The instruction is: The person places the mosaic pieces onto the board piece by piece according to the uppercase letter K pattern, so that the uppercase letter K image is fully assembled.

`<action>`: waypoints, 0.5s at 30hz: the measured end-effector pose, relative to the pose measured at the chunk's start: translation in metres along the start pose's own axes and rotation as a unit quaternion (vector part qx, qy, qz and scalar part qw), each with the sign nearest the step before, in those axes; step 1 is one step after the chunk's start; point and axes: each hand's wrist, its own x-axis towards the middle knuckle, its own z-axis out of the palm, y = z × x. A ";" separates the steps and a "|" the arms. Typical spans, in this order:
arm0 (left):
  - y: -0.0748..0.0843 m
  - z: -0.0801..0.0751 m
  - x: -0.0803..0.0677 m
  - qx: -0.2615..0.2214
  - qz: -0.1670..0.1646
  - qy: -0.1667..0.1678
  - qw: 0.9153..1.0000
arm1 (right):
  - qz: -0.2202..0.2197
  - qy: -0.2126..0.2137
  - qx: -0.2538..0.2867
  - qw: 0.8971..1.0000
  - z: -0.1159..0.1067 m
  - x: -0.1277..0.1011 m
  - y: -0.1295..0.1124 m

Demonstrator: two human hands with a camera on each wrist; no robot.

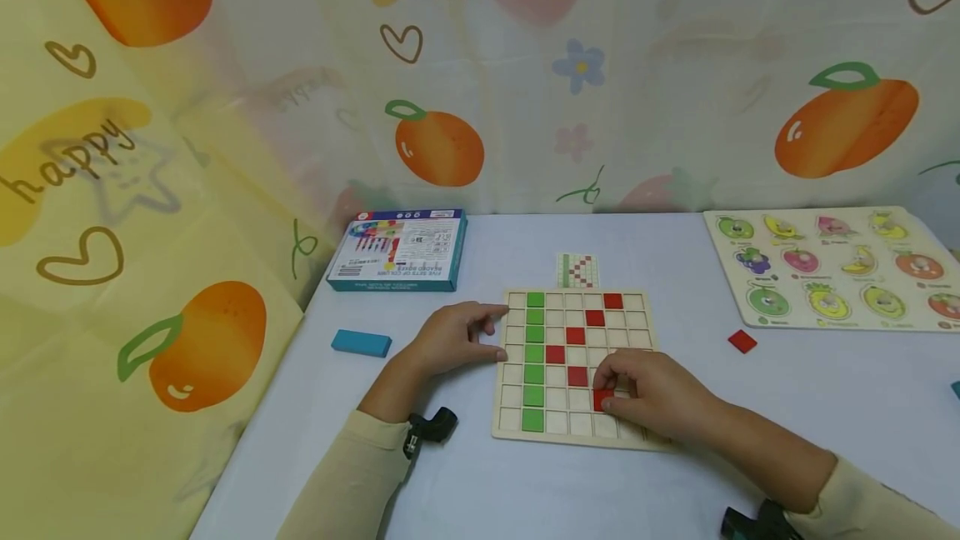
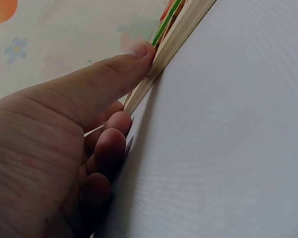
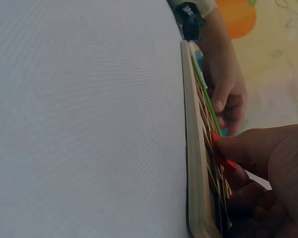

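A wooden grid board [image 1: 557, 422] lies on the white table. One column of it carries green tiles [image 1: 534, 353], and red tiles [image 1: 575, 336] run in slanting lines across other squares. Between thumb and fingers, my right hand [image 1: 656, 390] pinches a red tile [image 1: 601, 401] at a lower square of the board; the right wrist view shows this tile [image 3: 225, 158] tilted against the grid. My left hand [image 1: 442, 340] touches the board's left edge with thumb and forefinger spread apart. In the left wrist view, the thumb [image 2: 134, 62] rests along that wooden edge.
Behind the board lies a small pattern card [image 1: 577, 272]. A flat cardboard box [image 1: 401, 248] and a blue block [image 1: 362, 343] lie to the left. On the right are a loose red tile [image 1: 742, 342] and a fruit picture board [image 1: 832, 269]. A printed curtain hangs behind.
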 end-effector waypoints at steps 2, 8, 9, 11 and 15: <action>0.000 0.000 0.000 -0.001 0.001 -0.001 1.000 | -0.001 -0.003 -0.013 1.000 0.000 0.001 0.000; 0.001 -0.001 -0.001 -0.004 0.004 -0.002 1.000 | -0.011 -0.004 -0.044 0.999 0.000 0.002 0.001; 0.001 -0.002 -0.001 -0.004 0.004 -0.002 1.000 | -0.012 -0.002 -0.048 0.999 0.000 0.002 0.001; 0.001 -0.002 -0.001 -0.002 0.006 -0.001 1.000 | -0.007 0.002 -0.053 0.999 0.000 0.001 0.002; 0.000 -0.001 -0.001 0.002 0.009 0.001 1.000 | 0.005 0.013 -0.052 0.999 -0.002 -0.003 0.002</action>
